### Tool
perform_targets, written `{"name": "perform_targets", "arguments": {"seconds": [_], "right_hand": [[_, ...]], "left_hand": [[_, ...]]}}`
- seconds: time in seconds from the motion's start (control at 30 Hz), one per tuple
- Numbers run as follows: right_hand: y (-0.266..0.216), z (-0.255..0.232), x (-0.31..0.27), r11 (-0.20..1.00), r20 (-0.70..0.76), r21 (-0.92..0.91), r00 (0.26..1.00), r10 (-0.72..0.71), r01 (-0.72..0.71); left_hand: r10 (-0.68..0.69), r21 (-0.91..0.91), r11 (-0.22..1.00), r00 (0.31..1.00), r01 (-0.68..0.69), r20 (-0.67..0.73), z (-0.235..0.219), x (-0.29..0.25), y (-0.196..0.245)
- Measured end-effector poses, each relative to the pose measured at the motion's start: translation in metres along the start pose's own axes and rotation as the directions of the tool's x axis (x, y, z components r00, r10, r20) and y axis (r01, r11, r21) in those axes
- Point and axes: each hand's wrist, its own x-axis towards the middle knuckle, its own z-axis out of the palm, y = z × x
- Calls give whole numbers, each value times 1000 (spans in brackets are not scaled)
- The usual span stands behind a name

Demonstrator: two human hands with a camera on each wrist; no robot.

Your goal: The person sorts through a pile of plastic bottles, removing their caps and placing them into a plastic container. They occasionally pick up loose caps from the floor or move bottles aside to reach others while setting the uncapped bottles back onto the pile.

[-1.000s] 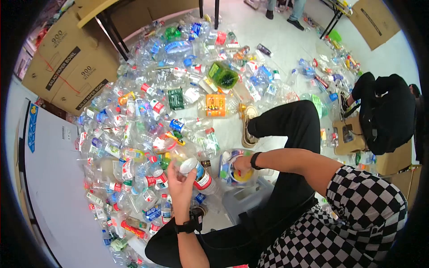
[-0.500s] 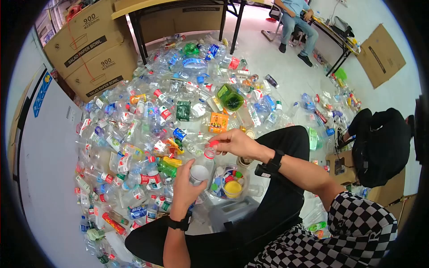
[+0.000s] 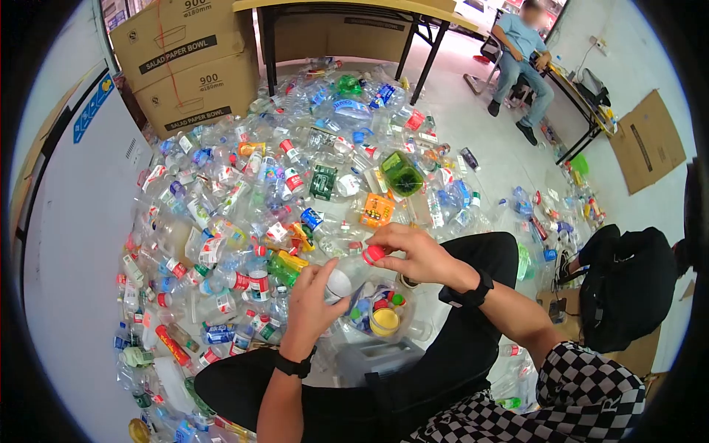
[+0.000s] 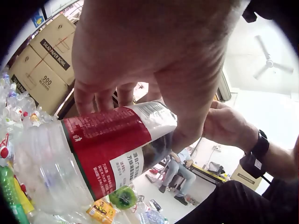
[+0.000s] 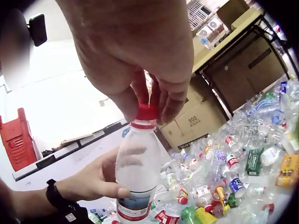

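A clear plastic bottle (image 5: 136, 163) with a red, white and blue label is held between both hands. My left hand (image 3: 314, 299) grips its body, the thumb on one side and the fingers on the other. At the neck, my right hand (image 3: 417, 255) pinches the red cap (image 5: 147, 112) between thumb and fingers. The cap sits on the bottle mouth above a red ring. The bottle tilts in the head view, its neck toward the right hand. Just below the hands stands a clear tub (image 3: 411, 304) holding many coloured caps and a yellow lid (image 3: 385, 322).
Loose plastic bottles (image 3: 221, 251) cover the floor to the left and ahead. A grey plastic box (image 3: 373, 360) stands between the legs. Cardboard boxes (image 3: 199, 92) and a table (image 3: 354, 6) are at the back. Another person (image 3: 521, 70) sits at the back right.
My right hand has risen out of the tub of caps to the bottle's red cap and pinches it. The left hand has turned the bottle neck toward it. The head view has shifted.
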Motion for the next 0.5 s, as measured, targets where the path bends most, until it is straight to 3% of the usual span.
{"name": "perform_targets", "arguments": {"seconds": [0.23,0.3,0.5], "right_hand": [[-5,-4,0,999,66,-46,997,27,-24],[-12,-6,0,987,80,-75,985,150,-144],[-18,-9,-4,951,178,-108,935,307,-291]], "left_hand": [[94,82,993,994,-90,-51,3,-4,-6],[115,112,988,992,-108,-56,3,-5,-6],[163,193,970,986,-151,-44,5,-8,-6]]}}
